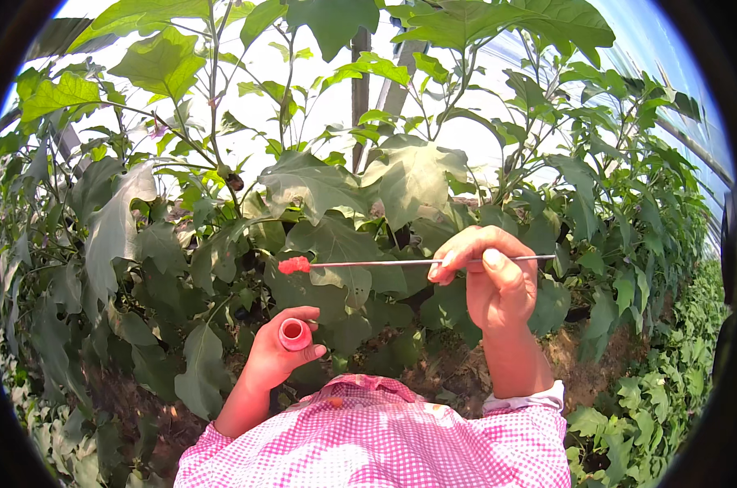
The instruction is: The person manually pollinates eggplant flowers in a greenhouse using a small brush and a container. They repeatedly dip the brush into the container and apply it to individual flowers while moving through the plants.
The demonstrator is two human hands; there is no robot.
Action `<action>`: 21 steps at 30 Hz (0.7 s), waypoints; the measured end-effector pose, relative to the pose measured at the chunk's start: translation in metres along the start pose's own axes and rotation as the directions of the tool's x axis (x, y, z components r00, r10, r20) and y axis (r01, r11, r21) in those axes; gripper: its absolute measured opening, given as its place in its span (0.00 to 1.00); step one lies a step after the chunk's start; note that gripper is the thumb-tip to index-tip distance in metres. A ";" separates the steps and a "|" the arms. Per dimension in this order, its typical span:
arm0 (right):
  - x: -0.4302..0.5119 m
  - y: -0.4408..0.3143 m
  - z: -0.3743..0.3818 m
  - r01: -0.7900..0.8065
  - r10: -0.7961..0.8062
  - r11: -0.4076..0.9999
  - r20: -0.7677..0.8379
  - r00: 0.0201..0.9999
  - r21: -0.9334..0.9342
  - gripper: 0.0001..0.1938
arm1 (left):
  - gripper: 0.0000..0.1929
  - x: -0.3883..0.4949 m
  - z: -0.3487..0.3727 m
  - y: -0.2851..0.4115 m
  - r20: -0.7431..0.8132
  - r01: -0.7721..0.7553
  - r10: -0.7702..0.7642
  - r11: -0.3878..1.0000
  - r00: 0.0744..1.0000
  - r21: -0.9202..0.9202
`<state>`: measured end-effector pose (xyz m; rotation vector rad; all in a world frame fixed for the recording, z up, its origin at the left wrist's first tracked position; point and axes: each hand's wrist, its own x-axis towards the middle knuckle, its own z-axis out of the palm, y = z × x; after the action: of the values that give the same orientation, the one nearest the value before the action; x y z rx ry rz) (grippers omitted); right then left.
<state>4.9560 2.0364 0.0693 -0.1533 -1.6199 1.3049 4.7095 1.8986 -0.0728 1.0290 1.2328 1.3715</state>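
Observation:
My left hand [272, 351] is wrapped around a small bottle [294, 336] with a pinkish-red tint. Its round mouth is uncapped and faces up, and the inside looks reddish. Between thumb and fingers, my right hand [496, 274] grips a thin metal rod [374, 263], held nearly level. On the rod's left end sits a bright red, fuzzy-looking tip [294, 265], above the bottle and apart from it. Broad leaves of eggplant plants [338, 244] stand right behind both hands.
Tall eggplant stems [215, 91] rise ahead, with a dark small fruit [234, 181] at left. A post [360, 91] stands behind the foliage under translucent greenhouse film [667, 43]. Bare soil [564, 360] shows below the leaves, and low green plants [655, 402] grow at right.

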 end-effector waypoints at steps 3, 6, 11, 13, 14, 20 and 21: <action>-0.037 -0.022 -0.014 -0.158 0.165 0.979 0.040 0.986 -0.129 0.16 | 0.29 0.009 0.026 -0.005 0.000 -0.047 0.048 0.991 0.999 0.126; -0.051 -0.039 -0.027 -0.240 0.259 0.952 0.083 0.962 -0.188 0.15 | 0.28 0.008 0.056 -0.002 0.040 -0.121 0.115 0.950 0.993 0.288; -0.060 -0.043 -0.024 -0.319 0.453 0.850 0.272 0.849 -0.419 0.11 | 0.28 0.007 0.102 0.005 0.173 -0.296 0.242 0.835 0.955 0.463; -0.065 -0.037 -0.025 -0.066 0.318 0.852 0.414 0.853 -0.519 0.10 | 0.27 0.011 0.112 0.001 0.197 -0.293 0.228 0.856 0.954 0.427; -0.072 -0.044 -0.029 -0.132 0.349 0.852 0.361 0.865 -0.507 0.10 | 0.27 0.007 0.118 0.000 0.195 -0.271 0.203 0.855 0.959 0.443; -0.090 -0.064 -0.092 -0.406 0.436 0.899 0.238 0.868 -0.163 0.17 | 0.26 0.013 0.135 -0.004 0.168 -0.156 0.103 0.927 0.980 0.342; -0.093 -0.065 -0.099 -0.422 0.442 0.897 0.205 0.873 -0.136 0.17 | 0.26 0.015 0.139 -0.006 0.190 -0.177 0.122 0.934 0.974 0.310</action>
<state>5.1051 2.0165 0.0550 -0.4557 -1.9156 1.6390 4.8445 1.9352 -0.0620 1.4666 1.3015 1.1873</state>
